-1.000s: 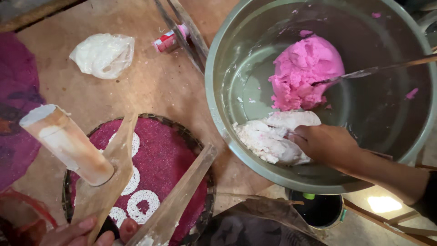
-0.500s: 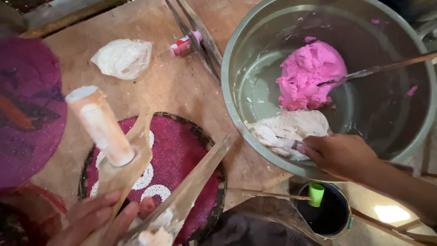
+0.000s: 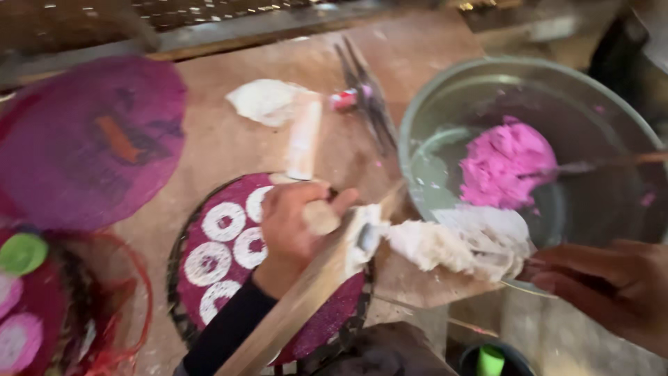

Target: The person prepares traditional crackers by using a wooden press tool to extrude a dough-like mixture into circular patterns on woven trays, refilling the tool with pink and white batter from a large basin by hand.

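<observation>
The left hand (image 3: 296, 226) has its grip clamped around a wooden press (image 3: 313, 278), a long pale plank with a rounded wooden handle (image 3: 304, 139) standing up past the knuckles, and it holds the press over a round woven tray (image 3: 209, 278) covered in magenta grains and dotted with white rings (image 3: 223, 223). The tray lies on the brown desk (image 3: 209, 146), just left of a large grey-green metal basin (image 3: 445, 104). From the press's end a ragged lump of white dough (image 3: 452, 244) stretches across the basin's near rim. The right hand (image 3: 605, 285), at the basin's near right edge, has its fingers pinched together on the far end of that white dough. Inside the basin, beyond the white dough, sits a mound of bright pink dough (image 3: 504, 163) with a thin metal utensil (image 3: 605, 163) resting against it. Far left of the basin hangs a blurred round magenta mat (image 3: 90, 139); behind the tray lies a crumpled white bag (image 3: 264, 101). Below the basin, a dark cup holds a green object (image 3: 490, 361).
</observation>
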`<state>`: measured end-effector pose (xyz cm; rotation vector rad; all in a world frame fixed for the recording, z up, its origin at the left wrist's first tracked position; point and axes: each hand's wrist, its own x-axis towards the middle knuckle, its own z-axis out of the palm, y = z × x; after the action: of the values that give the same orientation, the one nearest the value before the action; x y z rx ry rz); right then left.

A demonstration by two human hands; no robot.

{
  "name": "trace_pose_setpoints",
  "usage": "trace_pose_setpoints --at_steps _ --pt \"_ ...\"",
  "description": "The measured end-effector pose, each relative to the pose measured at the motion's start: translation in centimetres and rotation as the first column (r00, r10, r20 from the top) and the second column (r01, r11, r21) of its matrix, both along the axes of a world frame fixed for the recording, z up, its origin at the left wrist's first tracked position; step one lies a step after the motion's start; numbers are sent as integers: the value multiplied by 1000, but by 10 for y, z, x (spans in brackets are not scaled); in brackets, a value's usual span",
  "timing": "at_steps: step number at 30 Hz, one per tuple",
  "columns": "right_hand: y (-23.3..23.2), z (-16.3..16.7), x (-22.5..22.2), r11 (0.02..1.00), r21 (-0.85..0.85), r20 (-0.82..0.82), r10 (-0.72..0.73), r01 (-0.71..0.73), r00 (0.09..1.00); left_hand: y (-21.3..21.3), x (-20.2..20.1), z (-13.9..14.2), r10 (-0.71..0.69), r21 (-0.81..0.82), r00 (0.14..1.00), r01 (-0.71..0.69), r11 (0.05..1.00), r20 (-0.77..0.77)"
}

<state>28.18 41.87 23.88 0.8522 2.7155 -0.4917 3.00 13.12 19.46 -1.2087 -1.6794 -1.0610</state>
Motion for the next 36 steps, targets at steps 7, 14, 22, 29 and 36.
trace_pose_setpoints --at_steps 7,14,22,29,36 --pt "-99 26 -75 663 579 58 547 -475 835 -29 7 -16 56 -310 998 -43 950 36" --pt "-170 -8 -71 307 850 0 813 -428 583 -56 6 5 155 -289 971 -98 952 183" --pt "-161 25 -51 761 630 -524 562 -154 640 -67 -11 16 -215 352 709 -51 935 672" --pt "-177 -60 -98 952 299 -799 216 59 561 -31 -2 9 -145 619 850 -242 747 507" --pt "-162 -96 -63 986 152 -738 160 -69 656 -41 1 22 182 307 905 -312 899 384"
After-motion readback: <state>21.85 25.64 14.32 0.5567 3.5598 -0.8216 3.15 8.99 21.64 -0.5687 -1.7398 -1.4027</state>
